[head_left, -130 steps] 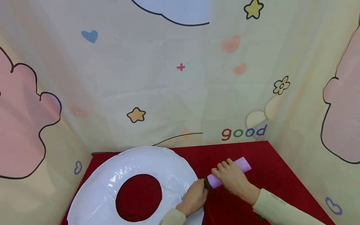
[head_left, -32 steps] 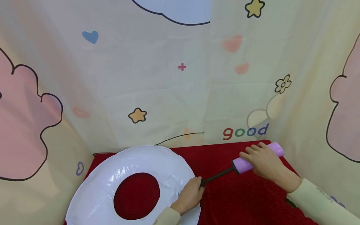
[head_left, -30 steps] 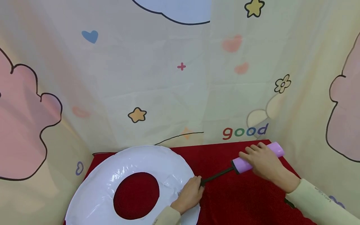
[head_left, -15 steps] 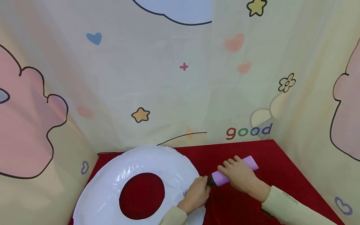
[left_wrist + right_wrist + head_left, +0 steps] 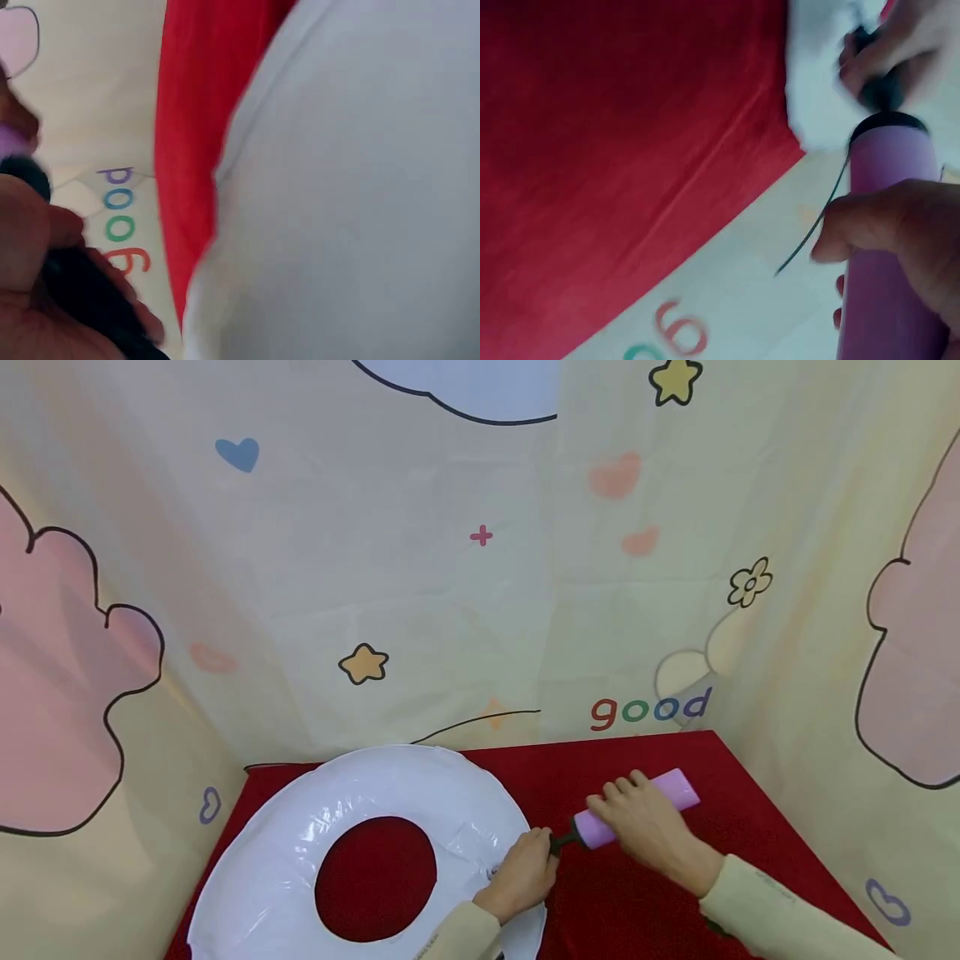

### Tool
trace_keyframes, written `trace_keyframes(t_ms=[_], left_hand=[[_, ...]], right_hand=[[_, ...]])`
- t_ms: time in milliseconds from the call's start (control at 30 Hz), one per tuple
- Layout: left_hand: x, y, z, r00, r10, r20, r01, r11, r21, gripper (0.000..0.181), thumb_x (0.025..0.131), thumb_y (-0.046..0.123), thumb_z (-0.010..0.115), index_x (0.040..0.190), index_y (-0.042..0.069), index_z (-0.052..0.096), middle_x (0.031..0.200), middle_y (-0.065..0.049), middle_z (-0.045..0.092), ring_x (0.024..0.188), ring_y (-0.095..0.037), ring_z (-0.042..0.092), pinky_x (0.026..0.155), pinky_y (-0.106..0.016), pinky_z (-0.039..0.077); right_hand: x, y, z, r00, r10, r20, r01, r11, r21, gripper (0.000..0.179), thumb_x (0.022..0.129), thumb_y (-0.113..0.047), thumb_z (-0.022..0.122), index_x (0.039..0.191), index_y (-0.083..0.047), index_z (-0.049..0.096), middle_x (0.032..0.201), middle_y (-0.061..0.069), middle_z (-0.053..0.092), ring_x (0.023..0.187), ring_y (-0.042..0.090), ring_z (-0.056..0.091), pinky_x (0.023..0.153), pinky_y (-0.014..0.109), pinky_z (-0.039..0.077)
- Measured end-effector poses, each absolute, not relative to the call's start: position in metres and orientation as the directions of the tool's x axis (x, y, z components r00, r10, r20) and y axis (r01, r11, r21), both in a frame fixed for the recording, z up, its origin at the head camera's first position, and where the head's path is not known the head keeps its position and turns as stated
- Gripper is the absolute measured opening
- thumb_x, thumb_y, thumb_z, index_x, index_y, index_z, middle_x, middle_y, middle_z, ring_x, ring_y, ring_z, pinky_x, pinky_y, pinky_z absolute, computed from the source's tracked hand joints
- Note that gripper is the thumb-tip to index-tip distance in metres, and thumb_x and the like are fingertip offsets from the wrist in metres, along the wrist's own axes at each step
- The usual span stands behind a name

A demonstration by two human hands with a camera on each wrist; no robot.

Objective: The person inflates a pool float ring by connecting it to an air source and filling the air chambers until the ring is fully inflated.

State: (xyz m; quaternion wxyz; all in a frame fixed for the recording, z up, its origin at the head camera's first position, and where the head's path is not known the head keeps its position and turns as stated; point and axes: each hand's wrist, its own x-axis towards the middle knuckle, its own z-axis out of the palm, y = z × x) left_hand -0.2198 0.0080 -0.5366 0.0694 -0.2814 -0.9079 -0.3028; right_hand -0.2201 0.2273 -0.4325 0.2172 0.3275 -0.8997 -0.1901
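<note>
A large white inflatable swim ring (image 5: 258, 860) lies on the red cloth, its surface shiny and creased. My left hand (image 5: 522, 872) grips the black handle (image 5: 90, 296) of a hand pump over the ring's right side. Further right, my right hand (image 5: 648, 827) is wrapped around the pump's purple barrel (image 5: 677, 787), thumb along it in the right wrist view. A short stretch of black rod (image 5: 566, 839) shows between handle and barrel, which slants up to the right. The far end of the handle is hidden behind the left hand.
Red cloth (image 5: 750, 852) covers the table, with more of it inside the ring's hole. A pale printed curtain (image 5: 420, 568) encloses the back and both sides. Something dark (image 5: 717, 929) peeks out under the right sleeve.
The right hand first drew the barrel out to the right with the rod long, then pushed it in against the left hand. Now it has slid slightly outward again; the left hand stays put.
</note>
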Motion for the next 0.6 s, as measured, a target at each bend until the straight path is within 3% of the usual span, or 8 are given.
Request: trace_keyframes(t_ms=[100,233,433,600], left_hand=[[-0.221,0.014,-0.535,-0.834,0.466,0.295,0.549,0.655,0.519,0.002,0.093,0.010,0.057,0.090,0.010,0.058,0.081,0.000,0.060,0.078,-0.014,0.060,0.068,-0.027,0.048],[-0.220,0.013,-0.531,-0.837,0.466,0.286,0.545,0.664,0.511,0.004,0.094,0.011,0.056,0.094,0.009,0.060,0.082,-0.002,0.062,0.080,-0.016,0.062,0.069,-0.029,0.048],[-0.218,0.003,-0.534,-0.830,0.499,0.250,0.551,0.660,0.510,0.011,0.093,0.012,0.057,0.084,0.013,0.051,0.074,0.003,0.052,0.068,-0.009,0.049,0.060,-0.023,0.039],[-0.220,-0.010,-0.537,-0.837,0.467,0.286,0.546,0.672,0.500,0.012,0.092,0.011,0.057,0.082,0.014,0.050,0.076,0.002,0.053,0.072,-0.012,0.053,0.063,-0.024,0.042]], right_hand=[[-0.223,0.202,-0.447,-0.653,-0.704,0.278,-0.513,0.682,0.521,0.042,0.061,-0.022,0.088,0.090,-0.014,0.057,0.079,0.006,0.065,0.076,0.023,0.064,0.075,0.040,0.047],[-0.222,0.195,-0.449,-0.683,-0.680,0.267,-0.501,0.702,0.506,0.046,0.058,-0.025,0.090,0.091,-0.016,0.059,0.082,0.005,0.066,0.079,0.023,0.065,0.076,0.040,0.047],[-0.218,0.230,-0.432,-0.708,-0.666,0.237,-0.532,0.723,0.441,0.055,0.054,-0.028,0.091,0.097,-0.019,0.059,0.088,0.003,0.067,0.083,0.023,0.065,0.076,0.041,0.047],[-0.223,0.265,-0.402,-0.699,-0.657,0.283,-0.509,0.734,0.449,0.054,0.053,-0.020,0.091,0.099,-0.017,0.062,0.090,0.005,0.068,0.084,0.025,0.065,0.077,0.044,0.048]])
